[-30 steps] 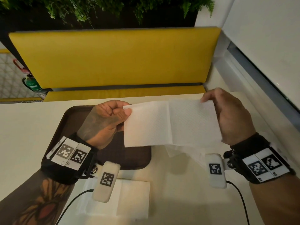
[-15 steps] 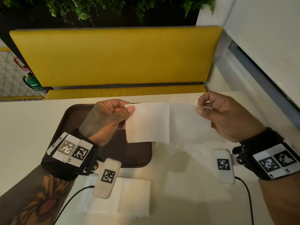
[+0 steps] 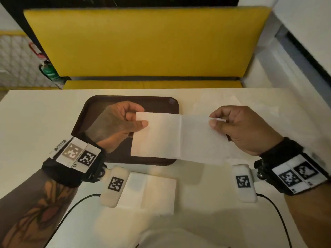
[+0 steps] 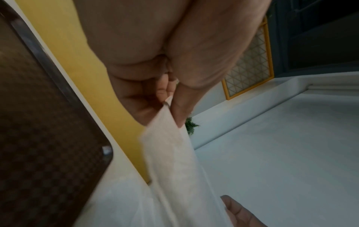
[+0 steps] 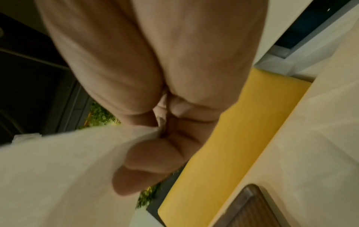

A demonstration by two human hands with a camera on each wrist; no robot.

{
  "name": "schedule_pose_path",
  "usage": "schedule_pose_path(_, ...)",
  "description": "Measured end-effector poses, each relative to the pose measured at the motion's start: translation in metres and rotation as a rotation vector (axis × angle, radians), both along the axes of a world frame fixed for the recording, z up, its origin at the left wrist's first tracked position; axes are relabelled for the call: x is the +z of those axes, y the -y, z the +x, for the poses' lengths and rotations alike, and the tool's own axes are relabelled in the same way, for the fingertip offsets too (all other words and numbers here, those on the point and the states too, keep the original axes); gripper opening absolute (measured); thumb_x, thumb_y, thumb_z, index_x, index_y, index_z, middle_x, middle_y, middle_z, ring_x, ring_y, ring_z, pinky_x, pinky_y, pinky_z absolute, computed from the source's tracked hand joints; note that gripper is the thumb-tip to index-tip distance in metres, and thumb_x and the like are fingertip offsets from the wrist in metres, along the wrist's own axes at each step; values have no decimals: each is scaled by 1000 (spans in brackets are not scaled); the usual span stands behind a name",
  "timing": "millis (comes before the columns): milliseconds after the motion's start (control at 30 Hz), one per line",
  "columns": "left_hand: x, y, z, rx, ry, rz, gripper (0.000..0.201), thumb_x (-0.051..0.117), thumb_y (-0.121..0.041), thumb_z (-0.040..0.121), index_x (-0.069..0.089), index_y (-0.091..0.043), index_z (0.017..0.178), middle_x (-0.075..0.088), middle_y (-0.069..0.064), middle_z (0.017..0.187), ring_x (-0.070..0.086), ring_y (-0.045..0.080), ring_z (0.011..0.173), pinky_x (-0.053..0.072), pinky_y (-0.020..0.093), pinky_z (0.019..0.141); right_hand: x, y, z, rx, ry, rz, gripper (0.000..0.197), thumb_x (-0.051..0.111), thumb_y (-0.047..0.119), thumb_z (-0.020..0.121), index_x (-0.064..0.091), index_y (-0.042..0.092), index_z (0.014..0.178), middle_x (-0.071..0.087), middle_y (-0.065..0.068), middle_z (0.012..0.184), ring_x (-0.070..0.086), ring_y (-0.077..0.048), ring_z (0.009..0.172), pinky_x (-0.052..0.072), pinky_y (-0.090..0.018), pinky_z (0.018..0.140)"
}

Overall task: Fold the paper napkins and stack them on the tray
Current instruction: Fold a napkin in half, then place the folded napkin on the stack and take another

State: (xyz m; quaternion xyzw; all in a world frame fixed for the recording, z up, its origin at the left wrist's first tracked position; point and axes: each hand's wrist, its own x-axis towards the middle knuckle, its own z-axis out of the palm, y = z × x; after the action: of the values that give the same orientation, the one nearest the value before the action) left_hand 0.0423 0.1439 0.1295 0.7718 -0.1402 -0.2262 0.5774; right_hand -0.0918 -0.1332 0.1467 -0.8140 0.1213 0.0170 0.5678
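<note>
A white paper napkin with a crease down its middle is stretched between both hands above the table. My left hand pinches its upper left corner between thumb and fingers, over the brown tray. My right hand pinches the upper right corner. The left wrist view shows the napkin running away from the left hand beside the tray. In the right wrist view the napkin sits under the thumb of the right hand. The tray holds nothing that I can see.
A flat pile of white napkins lies at the near table edge, partly under my left wrist. More napkins lie on the table behind my right hand. A yellow bench stands beyond the table.
Both hands have lowered the napkin toward the table and tilted it flatter. The right hand's grip moved from holding the sheet's side to pinching its top corner.
</note>
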Motion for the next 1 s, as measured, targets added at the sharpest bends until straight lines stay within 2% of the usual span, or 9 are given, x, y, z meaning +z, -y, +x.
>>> schedule_pose_path(100, -22, -35, -2, 42, 19, 99, 33, 79, -12, 68, 62, -24, 95, 54, -10, 55, 52, 21, 58, 48, 38, 65, -17, -26, 0, 90, -78, -19, 5, 64, 7, 89, 66, 6, 94, 71, -9, 79, 66, -20, 64, 54, -24, 54)
schedule_pose_path(167, -42, -56, -10, 48, 24, 204, 33, 78, -6, 71, 62, -23, 94, 52, -13, 54, 48, 17, 59, 47, 35, 63, -35, -46, -1, 163, -151, -72, 7, 66, 8, 88, 66, 4, 94, 70, -15, 84, 67, -27, 72, 56, -26, 56)
schedule_pose_path(300, -83, -81, -34, -11, 115, 508, 32, 79, -8, 71, 61, -20, 95, 55, -6, 66, 52, 14, 62, 45, 30, 63, -87, -81, -7, 244, -306, -123, 9, 68, 12, 86, 64, 7, 91, 69, -13, 82, 65, -25, 64, 56, -34, 59)
schedule_pose_path(433, -117, -92, -48, -1, 155, 604, 31, 79, -14, 72, 61, -17, 97, 56, -6, 70, 54, 12, 64, 44, 27, 65, -132, -104, -17, 292, -383, -226, 14, 70, 21, 84, 62, 11, 89, 68, -9, 83, 66, -21, 76, 55, -38, 76)
schedule_pose_path(700, -143, -91, -65, 91, 144, 711, 37, 77, -23, 76, 58, -19, 107, 60, -7, 77, 55, 6, 70, 37, 12, 61, -160, -127, -23, 212, -440, -382, 16, 69, 24, 84, 58, 12, 89, 62, -1, 84, 60, -19, 78, 53, -34, 76)
schedule_pose_path(800, -142, -87, -76, 82, 270, 804, 56, 78, -27, 75, 49, -19, 121, 60, -1, 107, 57, 15, 97, 49, 27, 87, -157, -134, -24, 223, -335, -596, 33, 72, 33, 79, 52, 17, 100, 55, 1, 101, 56, -19, 90, 54, -36, 78)
schedule_pose_path(867, -141, -87, -84, 9, 470, 864, 58, 77, -28, 75, 48, -20, 124, 51, 2, 124, 49, 21, 115, 45, 39, 100, -151, -139, -24, 304, -138, -762, 43, 73, 37, 76, 50, 20, 108, 48, 1, 109, 49, -18, 98, 53, -35, 78)
schedule_pose_path(933, -141, -84, -92, -140, 632, 796, 49, 76, -23, 75, 54, -19, 118, 53, 4, 122, 50, 24, 114, 48, 42, 97, -145, -147, -23, 446, 38, -835, 36, 69, 35, 80, 56, 17, 108, 51, -1, 110, 48, -20, 101, 52, -36, 82)
schedule_pose_path(1000, -144, -78, -97, -313, 710, 742, 42, 75, -17, 76, 59, -18, 115, 57, 5, 120, 55, 24, 111, 51, 41, 92, -145, -153, -22, 594, 85, -861, 30, 61, 32, 88, 60, 14, 113, 56, -4, 114, 51, -23, 105, 50, -40, 88)
